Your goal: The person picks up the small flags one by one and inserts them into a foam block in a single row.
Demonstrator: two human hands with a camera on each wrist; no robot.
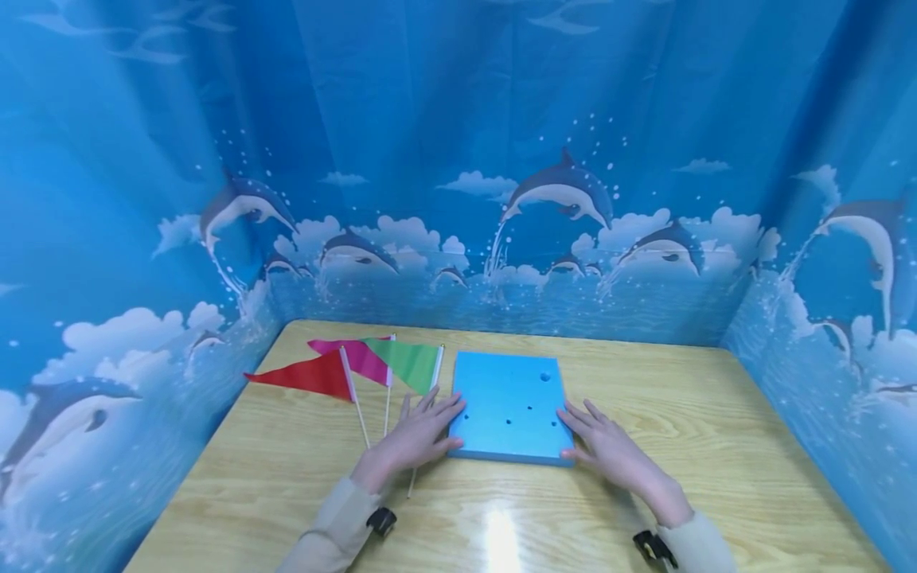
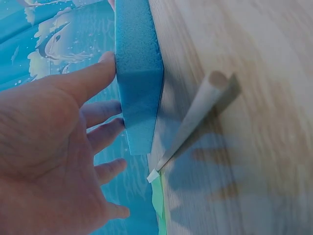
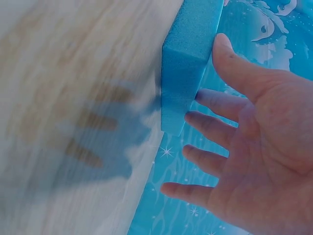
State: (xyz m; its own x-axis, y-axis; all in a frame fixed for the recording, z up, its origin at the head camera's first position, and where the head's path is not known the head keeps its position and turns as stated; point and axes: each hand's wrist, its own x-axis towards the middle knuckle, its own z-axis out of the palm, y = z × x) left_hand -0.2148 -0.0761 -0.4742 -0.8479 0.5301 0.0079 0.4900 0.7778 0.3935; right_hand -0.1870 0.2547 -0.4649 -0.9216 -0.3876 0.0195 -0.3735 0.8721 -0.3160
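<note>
A square blue foam board (image 1: 501, 390) with several small holes in its top lies flat on the table. My left hand (image 1: 419, 434) rests on its left edge, fingers spread and fairly straight, the thumb at the near corner. On the opposite edge my right hand (image 1: 609, 446) touches the board the same way, its fingertips on the rim. In both wrist views the thumb and nearest fingers meet the upper edge of the foam (image 2: 139, 73), while the other fingers (image 3: 203, 159) reach out beside it. The left forearm passes over the lower ends of the flag sticks.
Left of the board lie a red pennant flag (image 1: 315, 376), a magenta one (image 1: 365, 364) and a green one (image 1: 408, 362) on thin sticks, partly overlapping. The wooden table (image 1: 666, 398) ends at a blue dolphin-print curtain (image 1: 430, 159) on three sides.
</note>
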